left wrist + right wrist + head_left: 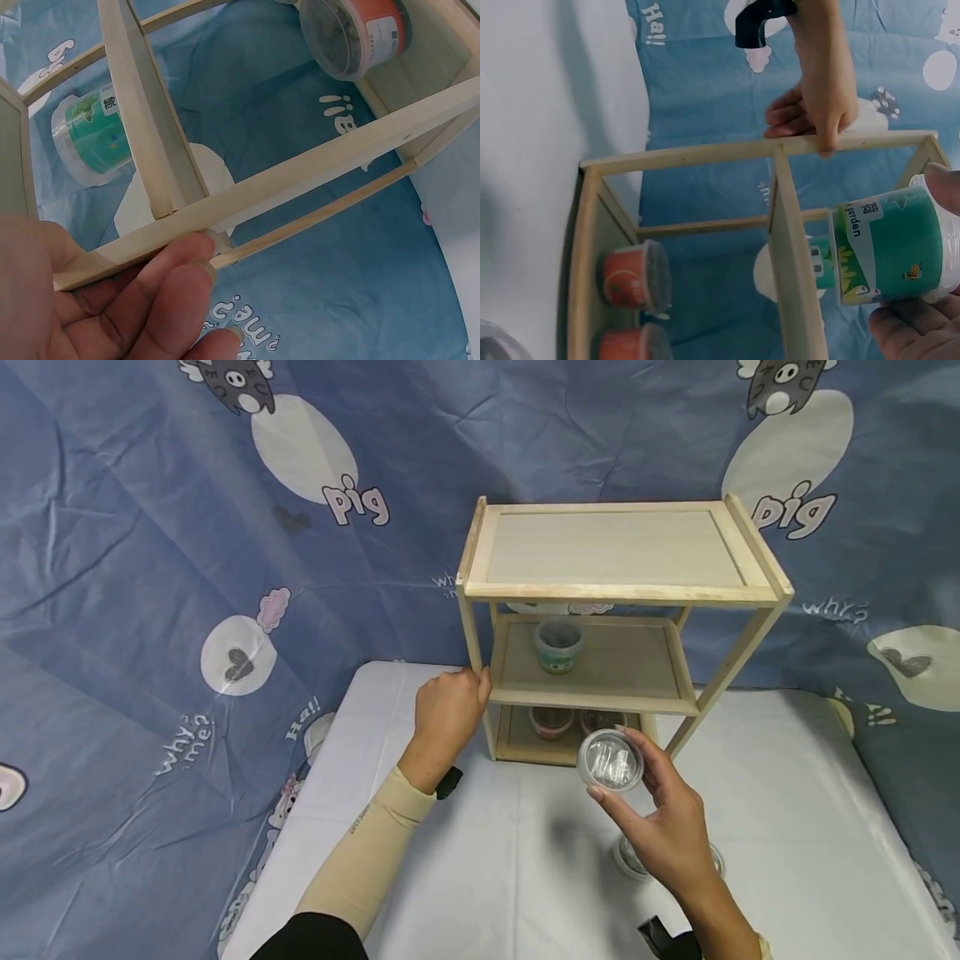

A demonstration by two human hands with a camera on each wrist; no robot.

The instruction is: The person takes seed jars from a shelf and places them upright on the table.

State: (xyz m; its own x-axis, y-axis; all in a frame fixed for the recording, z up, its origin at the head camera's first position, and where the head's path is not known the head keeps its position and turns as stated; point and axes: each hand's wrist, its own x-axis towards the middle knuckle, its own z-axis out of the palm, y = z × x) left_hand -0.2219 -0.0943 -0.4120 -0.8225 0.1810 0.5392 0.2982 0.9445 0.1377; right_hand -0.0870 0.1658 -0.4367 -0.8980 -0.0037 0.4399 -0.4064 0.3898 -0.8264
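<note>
My left hand (450, 712) grips the front left post of a small wooden shelf rack (611, 552). The left wrist view shows the fingers around that post (300, 180). In front of the rack, my right hand (667, 822) holds a lidded plastic tub (610, 762) between thumb and fingers, its clear lid towards the head camera. The right wrist view shows its green label (889, 244), with the tub close to the middle shelf. On that shelf stands another green-labelled tub (558, 647). Two red-labelled tubs (634, 277) sit side by side on the bottom shelf.
Behind my right hand, partly hidden, clear lids (630, 860) show on the white tabletop (480, 877). A blue printed cloth (150, 610) hangs behind the rack and at both sides. The rack's right front post (731, 672) slants beside my right hand.
</note>
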